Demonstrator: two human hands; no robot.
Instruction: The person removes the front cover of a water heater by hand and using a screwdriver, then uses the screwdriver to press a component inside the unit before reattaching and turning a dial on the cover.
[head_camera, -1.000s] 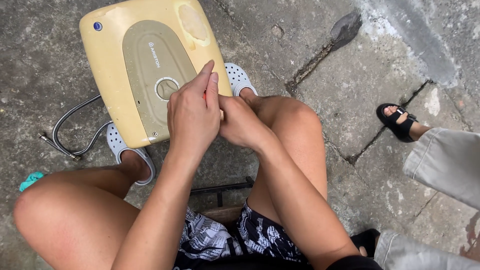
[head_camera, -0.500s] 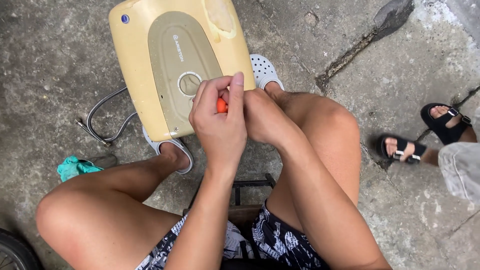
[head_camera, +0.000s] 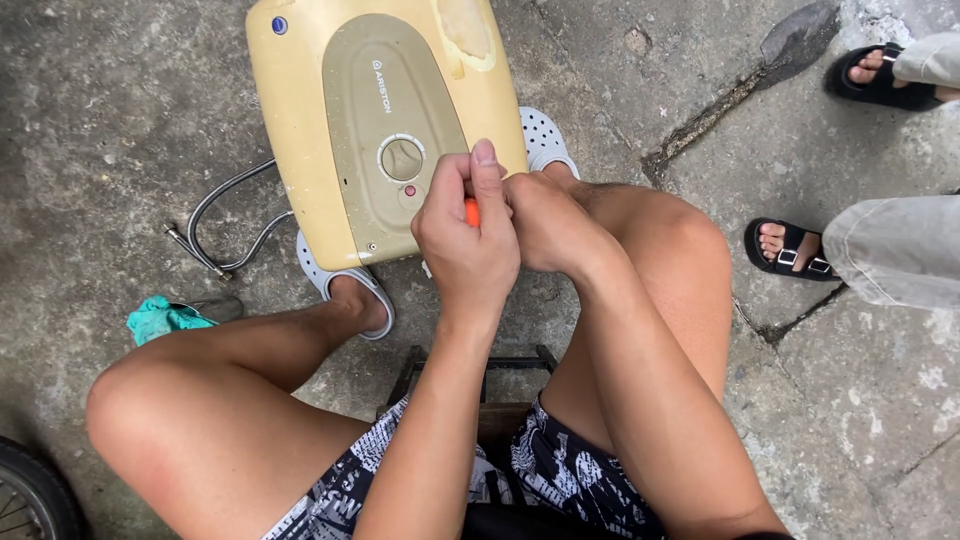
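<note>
Sitting on a low stool (head_camera: 500, 385) over a cracked concrete floor (head_camera: 90, 120), the person brings both hands together just above the right knee, near the centre of the view. The left hand (head_camera: 468, 245) has its grip clenched around a small orange object (head_camera: 471, 211), of which only a sliver shows between the fingers, the thumb standing straight up toward twelve o'clock. The right hand (head_camera: 545, 220) presses against it from three o'clock, fingers curled and touching the left hand; whether its grip also closes on the orange object cannot be told, since the left hand hides that side. At eleven o'clock from the hands a yellowed water heater (head_camera: 330, 110) lies flat on the floor, its darker front panel facing up with a round dial (head_camera: 402, 159) and a small red light (head_camera: 409, 190) just below it. The person's feet, in pale perforated clogs (head_camera: 345, 285), sit against the heater's near edge. A braided metal hose (head_camera: 225, 225) loops out from the heater's side at nine o'clock, and a teal rag (head_camera: 160, 318) lies beyond the left knee at eight o'clock. At two to three o'clock another person's feet in black sandals (head_camera: 790, 250) and grey trouser legs (head_camera: 895, 250) stand well apart from the hands. A wheel (head_camera: 30, 495) shows at seven o'clock.
</note>
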